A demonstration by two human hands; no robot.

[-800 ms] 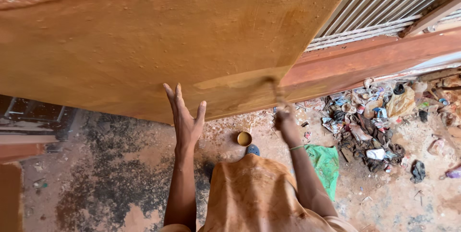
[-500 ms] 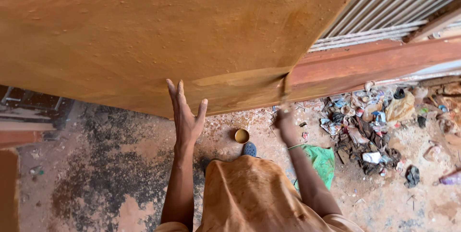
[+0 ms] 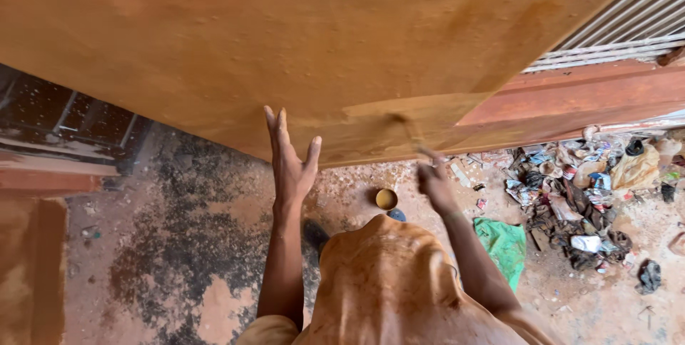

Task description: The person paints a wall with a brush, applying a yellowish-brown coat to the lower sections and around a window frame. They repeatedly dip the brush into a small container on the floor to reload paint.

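Where the view begins, nearest the camera, a stained orange shirt (image 3: 392, 288) fills the lower middle, both forearms rising from it.

Left hand (image 3: 289, 166): open, fingers spread and straight, palm flat against the lower edge of the board (image 3: 285, 38); it grasps nothing.

Right hand (image 3: 434, 182): closed around the thin handle of a brush (image 3: 407, 131), which slants up and left so its tip touches the board just above the bottom edge. The brush is blurred; its bristles cannot be made out.

Board: large, flat, orange-brown, spanning the whole upper frame, with a paler streak near the brush tip.

Floor items beyond the hands: small round tin (image 3: 386, 199) with yellowish contents, between the two forearms; green cloth (image 3: 505, 244) to the right of the right arm; litter pile (image 3: 585, 188) farther right.

Far right: reddish beam (image 3: 585, 99) below a slatted grille (image 3: 628, 31).
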